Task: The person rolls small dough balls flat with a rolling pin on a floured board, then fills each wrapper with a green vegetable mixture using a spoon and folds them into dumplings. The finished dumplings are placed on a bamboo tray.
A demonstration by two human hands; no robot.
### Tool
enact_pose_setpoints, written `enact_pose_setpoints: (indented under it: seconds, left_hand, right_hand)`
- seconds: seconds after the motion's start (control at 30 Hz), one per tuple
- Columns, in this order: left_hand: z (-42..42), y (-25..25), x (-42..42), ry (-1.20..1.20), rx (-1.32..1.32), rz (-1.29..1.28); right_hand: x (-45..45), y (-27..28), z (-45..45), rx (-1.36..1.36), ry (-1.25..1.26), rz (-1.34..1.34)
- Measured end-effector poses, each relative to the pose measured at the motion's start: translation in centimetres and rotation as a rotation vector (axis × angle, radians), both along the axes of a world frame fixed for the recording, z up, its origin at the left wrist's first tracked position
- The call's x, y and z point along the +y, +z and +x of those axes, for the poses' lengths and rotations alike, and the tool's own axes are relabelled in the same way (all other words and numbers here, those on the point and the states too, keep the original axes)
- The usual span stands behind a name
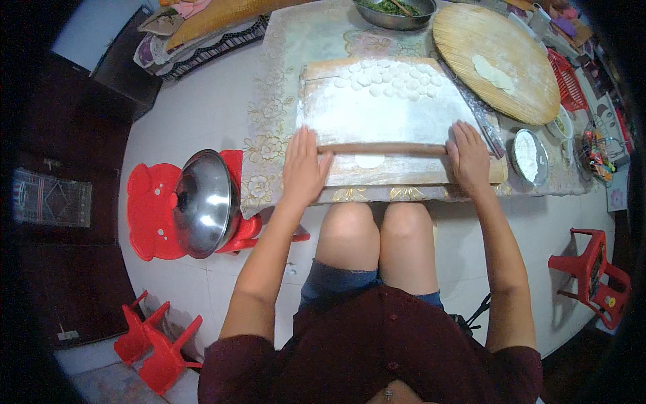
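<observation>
A long wooden rolling pin (383, 148) lies crosswise on a floured wooden board (353, 118). My left hand (306, 166) rests flat, fingers extended, over its left end. Over the right end lies my right hand (469, 159), its fingers pointing away from me. A thin round dough wrapper (370, 160) shows just below the pin, its upper part hidden by it. Many small pieces of dough (386, 78) are spread along the far part of the board. Several flat wrappers (492, 73) overlap on a round woven tray (525, 96) at the far right.
A metal bowl of white flour (527, 156) stands right of the board, near a bowl (561, 123) and a red basket (568, 76). A pan of chopped greens (388, 7) sits at the back. Left of the table, a lidded wok (204, 202) rests on a red chair (151, 212).
</observation>
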State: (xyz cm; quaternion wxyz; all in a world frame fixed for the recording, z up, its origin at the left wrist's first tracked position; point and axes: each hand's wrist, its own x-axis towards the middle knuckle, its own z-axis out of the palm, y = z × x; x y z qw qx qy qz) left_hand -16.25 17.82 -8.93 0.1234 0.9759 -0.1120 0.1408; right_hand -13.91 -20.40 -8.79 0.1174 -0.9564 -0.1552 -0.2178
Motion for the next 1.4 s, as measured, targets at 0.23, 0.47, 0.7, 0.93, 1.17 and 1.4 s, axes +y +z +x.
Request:
enact_pose_setpoints:
  seconds: [0.23, 0.47, 0.7, 0.93, 1.17, 1.4]
  left_hand:
    - [-3.3, 0.2, 0.9, -0.085, 0.088, 0.062]
    - [3.3, 0.6, 0.2, 0.041, 0.082, 0.017]
    - [-3.3, -0.9, 1.6, -0.098, 0.034, 0.057]
    - [0.1, 0.3, 1.6, -0.048, 0.094, 0.031]
    - [2.1, -0.5, 1.8, -0.053, 0.035, -0.037]
    - [1.6, 0.5, -1.7, -0.127, -0.216, -0.104]
  right_hand:
    - [-1.6, -1.1, -4.5, 0.077, 0.045, -0.018]
    - [-0.1, 0.5, 1.6, 0.045, -0.024, -0.001]
    - [-0.8, -0.9, -3.6, 0.052, 0.01, -0.053]
    - [-0.7, -1.0, -1.2, 0.127, 0.022, -0.019]
    - [0.9, 0.1, -1.3, -0.032, 0.094, -0.017]
    - [1.9, -0.2, -1.9, 0.073, 0.147, 0.04]
